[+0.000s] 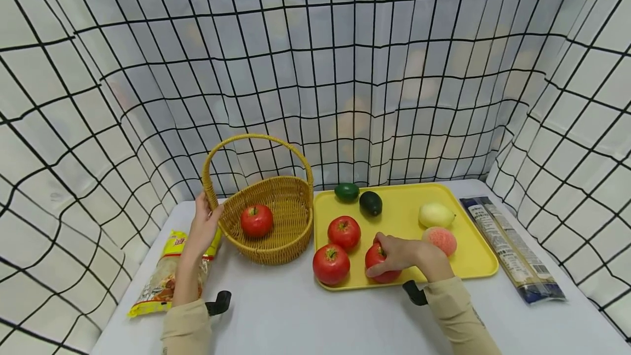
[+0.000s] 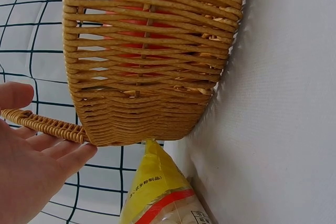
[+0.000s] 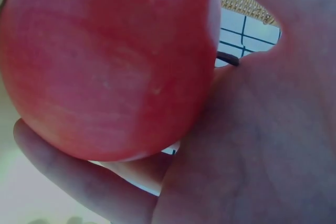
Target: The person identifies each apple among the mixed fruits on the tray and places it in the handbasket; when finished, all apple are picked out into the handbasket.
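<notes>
My left hand (image 1: 201, 228) holds the woven basket (image 1: 288, 248) by the left foot of its arched handle (image 1: 257, 136). The left wrist view shows the thumb and fingers around that handle (image 2: 50, 126). One red apple (image 1: 257, 221) lies inside the basket. On the yellow tray (image 1: 401, 201), near its front edge, my right hand (image 1: 401, 253) grips another red apple (image 1: 376, 259). Close up in the right wrist view, the fingers curl about this apple (image 3: 110, 66). Two more red apples, one behind (image 1: 344, 233) and one in front (image 1: 331, 264), sit at the tray's left side.
Two dark green avocado-like fruits (image 1: 371, 203) lie at the tray's back left. A pale yellow fruit (image 1: 436, 215) and a pink peach (image 1: 440, 240) are at its right. A yellow food bag (image 1: 172, 273) lies at left, a long flat packet (image 1: 512, 248) at right. Black netting surrounds the table.
</notes>
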Demonstrator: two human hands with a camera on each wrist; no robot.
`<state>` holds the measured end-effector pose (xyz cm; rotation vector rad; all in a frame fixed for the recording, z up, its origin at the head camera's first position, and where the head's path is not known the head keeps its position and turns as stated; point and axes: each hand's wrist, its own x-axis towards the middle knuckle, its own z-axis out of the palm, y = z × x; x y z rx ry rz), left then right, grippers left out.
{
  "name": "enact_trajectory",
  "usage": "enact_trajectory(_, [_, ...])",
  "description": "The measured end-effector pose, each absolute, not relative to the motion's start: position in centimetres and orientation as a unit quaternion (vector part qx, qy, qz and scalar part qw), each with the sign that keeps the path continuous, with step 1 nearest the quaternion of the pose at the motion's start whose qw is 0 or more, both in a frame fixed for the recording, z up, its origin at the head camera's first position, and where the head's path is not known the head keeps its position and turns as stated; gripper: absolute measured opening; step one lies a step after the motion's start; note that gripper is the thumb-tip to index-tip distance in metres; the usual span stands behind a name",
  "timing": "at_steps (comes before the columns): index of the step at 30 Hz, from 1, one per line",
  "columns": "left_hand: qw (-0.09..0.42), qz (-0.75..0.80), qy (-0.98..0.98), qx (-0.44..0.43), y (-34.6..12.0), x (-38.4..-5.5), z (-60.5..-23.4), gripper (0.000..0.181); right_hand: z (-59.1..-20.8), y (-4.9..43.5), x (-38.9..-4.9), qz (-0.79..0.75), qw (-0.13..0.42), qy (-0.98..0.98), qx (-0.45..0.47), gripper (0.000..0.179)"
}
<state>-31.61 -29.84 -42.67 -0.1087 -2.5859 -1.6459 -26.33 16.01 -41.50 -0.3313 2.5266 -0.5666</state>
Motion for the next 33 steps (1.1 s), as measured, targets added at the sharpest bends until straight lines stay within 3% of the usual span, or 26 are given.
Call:
enact_trajectory(15, [0.042, -0.540, -0.840, -0.041, -29.8, -31.5, -42.4, 0.072, -40.6, 16.8, -25.8, -0.227, 0.281, 0.925, -0.116, 0.068])
enact_trajectory(20, [0.045, -0.539, -0.840, -0.040, -29.7, -31.3, -42.5, 0.071, -40.4, 16.8, -25.6, -0.224, 0.294, 0.922, -0.115, 0.074])
enact_trajectory(33, [0.031, -0.552, -0.833, -0.040, -28.9, -30.4, -40.5, 0.072, -39.7, 16.0, -25.7, -0.273, 0.225, 0.916, -0.187, 0.073])
